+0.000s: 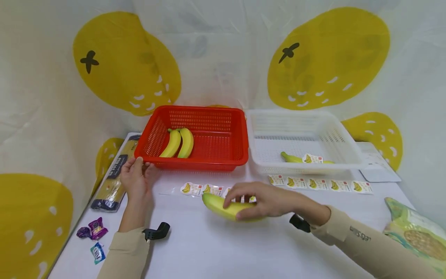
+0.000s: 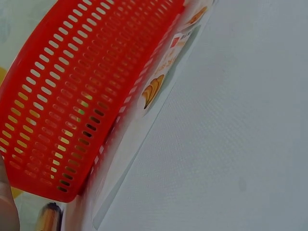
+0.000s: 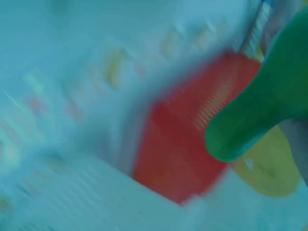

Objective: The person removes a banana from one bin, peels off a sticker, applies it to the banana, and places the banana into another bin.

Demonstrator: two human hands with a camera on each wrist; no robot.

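Note:
My right hand (image 1: 261, 199) grips a yellow banana (image 1: 217, 205) with a greenish end, over the white table in front of the baskets. In the right wrist view the end of this banana (image 3: 260, 108) looks green and large. My left hand (image 1: 134, 178) holds the front left corner of the red basket (image 1: 195, 164), its thumb at the rim. Two bananas (image 1: 186, 143) lie side by side at the left inside that basket. Close up in the left wrist view is the red basket's slotted wall (image 2: 72, 91).
A white basket (image 1: 306, 166) beside the red one holds a banana with a sticker (image 1: 313, 158). Rows of banana stickers (image 1: 313, 183) lie before both baskets. On the left are a long noodle-like packet (image 1: 113, 178) and small wrapped candies (image 1: 98, 228); a green bag (image 1: 416, 236) is at right.

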